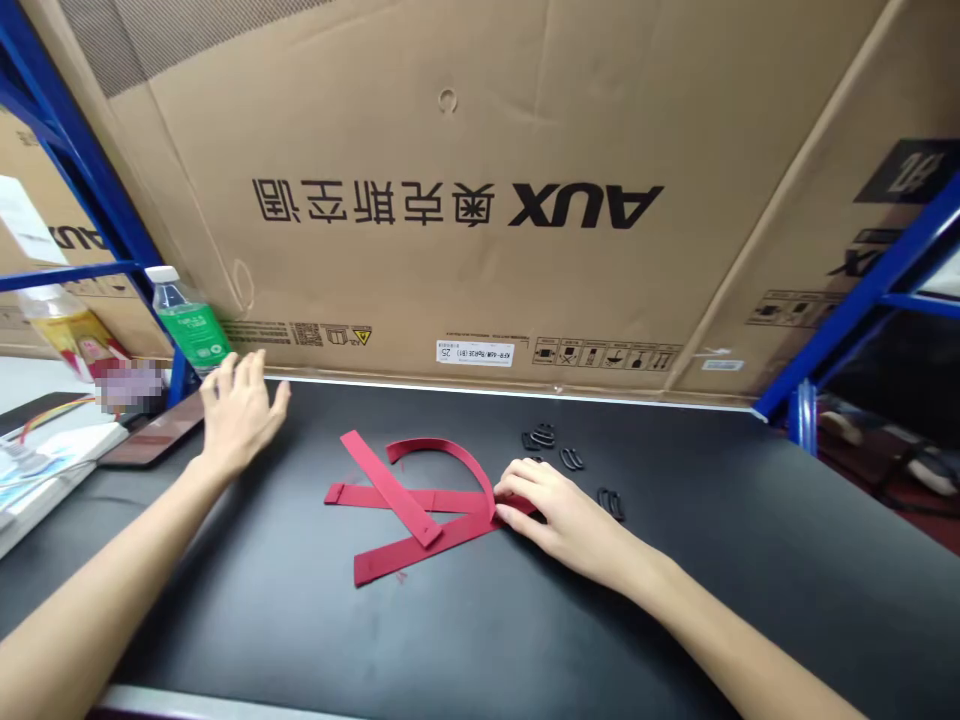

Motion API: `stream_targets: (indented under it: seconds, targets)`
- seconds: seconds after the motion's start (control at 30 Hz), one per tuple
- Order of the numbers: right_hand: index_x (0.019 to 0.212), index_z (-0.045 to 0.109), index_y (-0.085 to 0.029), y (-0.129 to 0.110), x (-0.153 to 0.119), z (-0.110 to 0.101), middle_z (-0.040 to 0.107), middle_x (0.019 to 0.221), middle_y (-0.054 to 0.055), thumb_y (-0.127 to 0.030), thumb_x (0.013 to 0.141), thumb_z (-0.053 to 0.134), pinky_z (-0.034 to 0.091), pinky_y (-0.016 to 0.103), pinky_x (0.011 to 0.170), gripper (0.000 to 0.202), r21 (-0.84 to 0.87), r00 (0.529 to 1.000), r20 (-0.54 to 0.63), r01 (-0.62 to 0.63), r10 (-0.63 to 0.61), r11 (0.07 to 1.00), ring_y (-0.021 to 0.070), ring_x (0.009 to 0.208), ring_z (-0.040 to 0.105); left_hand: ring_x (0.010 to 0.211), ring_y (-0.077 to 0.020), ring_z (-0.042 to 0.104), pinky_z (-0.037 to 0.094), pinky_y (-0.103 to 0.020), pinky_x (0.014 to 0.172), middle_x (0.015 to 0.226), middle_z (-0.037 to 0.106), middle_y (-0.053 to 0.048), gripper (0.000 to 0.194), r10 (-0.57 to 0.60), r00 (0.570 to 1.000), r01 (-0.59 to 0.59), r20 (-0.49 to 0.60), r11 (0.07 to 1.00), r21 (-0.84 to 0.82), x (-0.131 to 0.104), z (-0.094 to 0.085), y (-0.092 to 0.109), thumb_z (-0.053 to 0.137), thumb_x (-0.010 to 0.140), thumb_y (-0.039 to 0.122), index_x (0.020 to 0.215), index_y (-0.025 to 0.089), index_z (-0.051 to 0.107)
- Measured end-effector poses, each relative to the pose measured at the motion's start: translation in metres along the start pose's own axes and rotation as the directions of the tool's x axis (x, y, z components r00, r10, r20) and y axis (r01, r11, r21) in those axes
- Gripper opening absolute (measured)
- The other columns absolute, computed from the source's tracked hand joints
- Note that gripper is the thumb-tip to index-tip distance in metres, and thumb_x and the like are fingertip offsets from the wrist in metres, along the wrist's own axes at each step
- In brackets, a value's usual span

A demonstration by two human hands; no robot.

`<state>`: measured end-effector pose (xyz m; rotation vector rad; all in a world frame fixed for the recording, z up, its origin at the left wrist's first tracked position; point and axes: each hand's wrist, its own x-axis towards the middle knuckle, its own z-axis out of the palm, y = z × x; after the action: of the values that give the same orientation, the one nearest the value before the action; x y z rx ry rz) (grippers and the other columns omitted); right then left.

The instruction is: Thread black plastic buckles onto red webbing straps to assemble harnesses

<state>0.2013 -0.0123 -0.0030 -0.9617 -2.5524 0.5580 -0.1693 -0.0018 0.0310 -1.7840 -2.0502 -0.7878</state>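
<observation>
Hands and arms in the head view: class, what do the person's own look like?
The left hand and right hand are ungloved, with slender fingers. Both forearms are bare; no sleeve, watch or bracelet shows.

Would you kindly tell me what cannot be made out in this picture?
All in the head view:
Far end of the nearest red strap: hidden by the right hand; whether that hand grips or merely rests is unclear.
Base of the green-labelled bottle: partly behind the left hand.
Pixelated object at left: blurred beyond recognition.
Fine print on the white label: too small.
</observation>
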Motion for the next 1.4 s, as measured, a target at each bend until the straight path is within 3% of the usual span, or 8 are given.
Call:
stream_targets:
  seconds: [0.17, 0.27, 0.37, 0.5, 0.77, 1.13, 1.3, 1.4]
  targets:
    - [0.111, 0.062, -0.024, -0.005, 0.0, -0.001, 0.066, 0.108, 0.006, -0.04, 0.094, 0.06, 0.049, 0.038, 0.089, 0.024, 0.025, 0.999, -0.032, -0.04, 0.041, 0.999, 0.0239, 0.099, 0.06, 0.111, -0.0248, 0.061, 0.045, -0.036, 0.099, 0.118, 0.068, -0.008, 0.033, 0.307, 0.93, -0.283, 0.204, 0.949, -0.135, -0.013, 0.016, 0.077, 0.038, 0.097, 0.035, 0.11, 0.018, 0.063]
    - [0.122, 0.059, -0.022, -0.008, 0.0, 0.002, 0.065, 0.114, 0.008, -0.041, 0.086, 0.07, 0.049, 0.039, 0.091, 0.042, 0.001, 0.999, -0.047, -0.02, 0.02, 1.0, 0.0257, 0.104, 0.06, 0.095, -0.0186, 0.065, 0.048, -0.029, 0.089, 0.106, 0.071, -0.004, 0.031, 0.698, 0.651, -0.593, 0.299, 0.714, -0.373, -0.032, 0.024, 0.117, 0.038, 0.1, 0.032, 0.101, 0.021, 0.067]
    - [0.115, 0.063, -0.02, -0.005, 0.001, 0.005, 0.067, 0.107, 0.008, -0.026, 0.089, 0.065, 0.049, 0.039, 0.091, 0.027, -0.047, 0.998, -0.062, 0.016, -0.019, 0.999, 0.0239, 0.099, 0.061, 0.094, -0.0205, 0.062, 0.047, -0.033, 0.087, 0.109, 0.069, -0.007, 0.03, 0.795, 0.569, -0.7, 0.209, 0.602, -0.384, -0.047, 0.03, 0.132, 0.038, 0.102, 0.028, 0.102, 0.018, 0.067]
    - [0.103, 0.066, -0.02, 0.005, 0.002, 0.004, 0.07, 0.1, 0.007, -0.012, 0.093, 0.05, 0.05, 0.038, 0.089, 0.02, -0.005, 0.993, -0.118, 0.006, -0.006, 1.0, 0.0215, 0.094, 0.064, 0.093, -0.0207, 0.061, 0.048, -0.034, 0.084, 0.104, 0.069, -0.007, 0.033, 0.79, 0.588, -0.693, 0.175, 0.604, -0.394, -0.053, 0.035, 0.123, 0.035, 0.103, 0.024, 0.099, 0.02, 0.067]
    - [0.112, 0.061, -0.02, 0.021, 0.005, 0.003, 0.068, 0.114, 0.009, -0.014, 0.091, 0.049, 0.05, 0.042, 0.094, 0.025, 0.182, 0.963, -0.24, -0.082, 0.125, 0.98, 0.0226, 0.105, 0.064, 0.097, -0.0214, 0.062, 0.052, -0.032, 0.085, 0.104, 0.067, -0.006, 0.02, 0.747, 0.605, -0.519, 0.275, 0.633, -0.575, -0.057, 0.032, 0.116, 0.054, 0.096, 0.037, 0.101, 0.022, 0.067]
    - [0.088, 0.063, -0.022, 0.026, 0.005, -0.017, 0.069, 0.089, 0.005, -0.031, 0.096, 0.046, 0.051, 0.036, 0.077, 0.021, 0.19, 0.803, -0.567, -0.09, 0.184, 0.978, 0.0218, 0.083, 0.064, 0.06, -0.0145, 0.048, 0.042, -0.026, 0.056, 0.067, 0.055, 0.001, 0.026, 0.455, 0.84, -0.128, 0.296, 0.695, -0.707, -0.058, 0.022, 0.128, 0.051, 0.091, 0.037, 0.075, 0.02, 0.063]
    - [0.099, 0.066, -0.021, 0.006, 0.003, -0.009, 0.065, 0.094, 0.005, -0.04, 0.094, 0.055, 0.05, 0.033, 0.077, 0.022, 0.237, 0.928, -0.373, 0.105, -0.009, 0.966, 0.0179, 0.08, 0.059, 0.056, -0.0142, 0.05, 0.042, -0.026, 0.05, 0.065, 0.06, 0.0, 0.03, 0.324, 0.941, -0.121, 0.095, 0.587, -0.801, -0.06, 0.006, 0.134, 0.058, 0.09, 0.041, 0.069, 0.02, 0.065]
    - [0.112, 0.064, -0.022, -0.012, 0.003, 0.006, 0.063, 0.113, 0.007, -0.045, 0.09, 0.063, 0.051, 0.031, 0.078, 0.032, 0.409, 0.966, -0.24, 0.189, -0.094, 0.893, 0.016, 0.082, 0.057, 0.059, -0.0153, 0.059, 0.049, -0.026, 0.05, 0.073, 0.068, -0.002, 0.021, 0.406, 0.91, -0.284, -0.084, 0.463, -0.84, -0.068, 0.005, 0.137, 0.064, 0.089, 0.039, 0.077, 0.024, 0.074]
